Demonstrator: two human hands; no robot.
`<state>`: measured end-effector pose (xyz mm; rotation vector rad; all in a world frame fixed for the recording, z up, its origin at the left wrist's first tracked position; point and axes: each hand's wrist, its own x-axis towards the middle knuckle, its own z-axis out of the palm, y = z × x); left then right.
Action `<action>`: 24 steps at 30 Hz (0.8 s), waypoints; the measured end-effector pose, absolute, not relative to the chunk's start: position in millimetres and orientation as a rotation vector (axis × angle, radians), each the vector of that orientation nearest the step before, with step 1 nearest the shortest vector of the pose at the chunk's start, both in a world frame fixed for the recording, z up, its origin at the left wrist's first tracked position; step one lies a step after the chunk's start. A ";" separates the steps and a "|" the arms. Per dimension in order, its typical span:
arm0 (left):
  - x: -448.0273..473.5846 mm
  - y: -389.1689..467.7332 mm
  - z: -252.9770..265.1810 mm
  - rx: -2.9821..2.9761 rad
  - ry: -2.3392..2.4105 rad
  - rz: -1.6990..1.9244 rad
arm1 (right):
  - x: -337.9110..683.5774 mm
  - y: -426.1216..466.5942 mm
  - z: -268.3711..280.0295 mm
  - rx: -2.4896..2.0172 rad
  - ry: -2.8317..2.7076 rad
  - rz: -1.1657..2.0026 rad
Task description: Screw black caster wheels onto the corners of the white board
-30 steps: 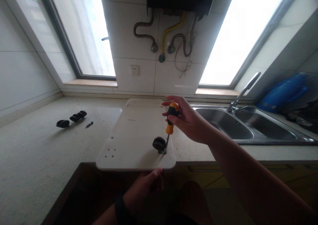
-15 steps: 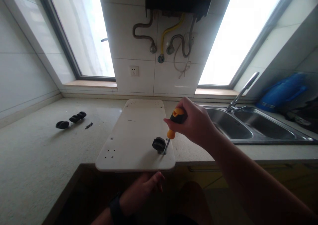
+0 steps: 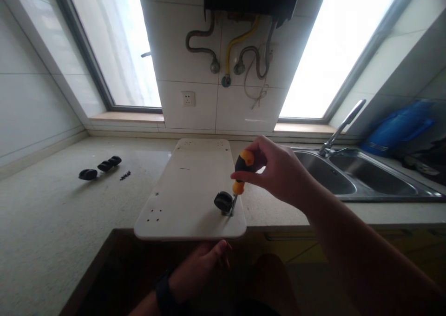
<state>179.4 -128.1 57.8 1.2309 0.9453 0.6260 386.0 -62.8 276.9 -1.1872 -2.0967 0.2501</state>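
A screwdriver (image 3: pixel 240 186) with a yellow and black handle is held by its grip in my right hand (image 3: pixel 273 167). Its shaft slants down to the metal plate of a black caster wheel (image 3: pixel 223 201), at the near right corner of a white board (image 3: pixel 188 190) with rounded corners. Whether the tip sits in a screw is too small to make out. Below the board's front edge, my left hand (image 3: pixel 205 262) has its thumb stretched out and its fingers apart, partly in shadow. No object shows in it, and I cannot tell whether it touches the board's underside.
Several black caster wheels (image 3: pixel 109 163) and a small group of dark screws (image 3: pixel 125 175) lie on the counter (image 3: pixel 69 213) to the left. A double steel sink (image 3: pixel 369 174) with a faucet (image 3: pixel 343 125) is at the right. A blue object (image 3: pixel 393 125) stands beyond it.
The screwdriver's handle has turned and stands a little more upright, and my right hand's fingers have shifted on it. My left hand, the board and the caster stay nearly where they were.
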 end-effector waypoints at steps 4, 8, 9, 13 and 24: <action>181.0 -127.2 52.7 1.209 0.920 0.637 | 382.7 -68.5 277.8 -1.309 -2.106 0.077; 180.2 -127.3 48.2 1.199 0.920 0.648 | 391.9 -67.1 283.4 -1.146 -2.326 0.455; 180.0 -127.4 47.8 1.197 0.919 0.650 | 395.0 -65.5 284.7 -1.071 -2.356 0.592; 179.3 -127.6 48.1 1.193 0.932 0.669 | 402.7 -60.1 290.2 -0.933 -2.354 0.830; 183.7 -126.4 50.3 1.171 0.897 0.693 | 385.0 -65.1 284.3 -1.069 -2.349 -0.033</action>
